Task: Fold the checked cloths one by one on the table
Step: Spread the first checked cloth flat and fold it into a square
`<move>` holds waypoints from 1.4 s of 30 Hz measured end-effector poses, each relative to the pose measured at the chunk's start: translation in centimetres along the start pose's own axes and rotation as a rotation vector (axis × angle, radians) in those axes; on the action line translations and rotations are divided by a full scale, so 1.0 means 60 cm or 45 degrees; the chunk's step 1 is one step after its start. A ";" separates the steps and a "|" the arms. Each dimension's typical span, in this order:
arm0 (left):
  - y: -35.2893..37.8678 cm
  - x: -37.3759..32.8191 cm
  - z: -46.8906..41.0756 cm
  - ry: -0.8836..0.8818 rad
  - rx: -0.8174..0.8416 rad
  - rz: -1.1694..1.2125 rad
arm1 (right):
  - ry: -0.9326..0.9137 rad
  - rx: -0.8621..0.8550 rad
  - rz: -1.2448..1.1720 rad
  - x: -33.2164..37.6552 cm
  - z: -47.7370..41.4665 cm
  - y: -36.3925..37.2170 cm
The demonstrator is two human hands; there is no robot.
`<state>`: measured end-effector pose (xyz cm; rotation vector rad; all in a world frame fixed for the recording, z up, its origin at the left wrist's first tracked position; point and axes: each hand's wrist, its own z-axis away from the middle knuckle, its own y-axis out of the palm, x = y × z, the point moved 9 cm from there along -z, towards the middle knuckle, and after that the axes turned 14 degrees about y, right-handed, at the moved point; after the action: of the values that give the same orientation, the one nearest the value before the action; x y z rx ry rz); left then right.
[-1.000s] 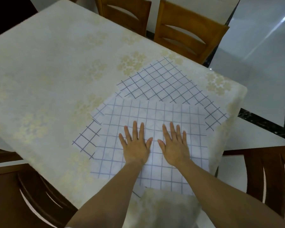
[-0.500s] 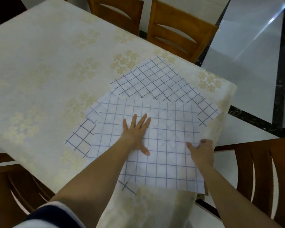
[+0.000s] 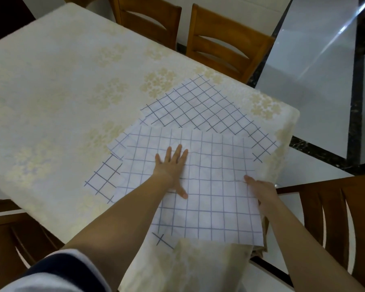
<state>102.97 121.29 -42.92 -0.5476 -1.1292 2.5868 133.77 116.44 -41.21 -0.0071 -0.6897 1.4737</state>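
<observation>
My right hand (image 3: 261, 190) has a grip on the right edge of the top cloth (image 3: 215, 207). The thumb lies on top, and the fingers go under the fabric, where I cannot see them. My left hand (image 3: 173, 171) lies flat near the cloth's middle with its fingers straight and spread, pressing it down and gripping nothing.

The top cloth rests on the near right corner of the table (image 3: 51, 85), and its right edge reaches past the table's rim. It covers most of a lower cloth (image 3: 198, 108) with darker lines, which shows only at the far side, at the left and as a small corner near me. A paler layer peeks out at the left between the two, and I cannot tell whether it is a separate cloth.

A floral tablecloth (image 3: 114, 95) covers the table. Two wooden chairs (image 3: 226, 45) stand at the far side, cut off by the frame, and another chair (image 3: 335, 218) sits just beside my right arm. My left sleeve (image 3: 57, 270) blocks the lower left corner.

A second ago both hands lay flat side by side on the top cloth. Since then the right one has moved out to the edge.
</observation>
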 end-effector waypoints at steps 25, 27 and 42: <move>-0.009 -0.020 0.006 -0.073 0.067 0.064 | -1.032 -0.158 0.370 0.146 0.277 0.054; -0.021 -0.006 0.022 0.053 -0.116 0.239 | -1.042 -0.100 0.344 0.156 0.294 0.078; -0.041 0.039 0.245 0.286 -0.812 2.194 | -1.100 0.398 0.683 0.164 0.384 0.361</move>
<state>94.62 114.38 -32.44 -2.9019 -1.7987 2.8111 103.82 118.99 -27.32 0.7762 -1.1946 2.1001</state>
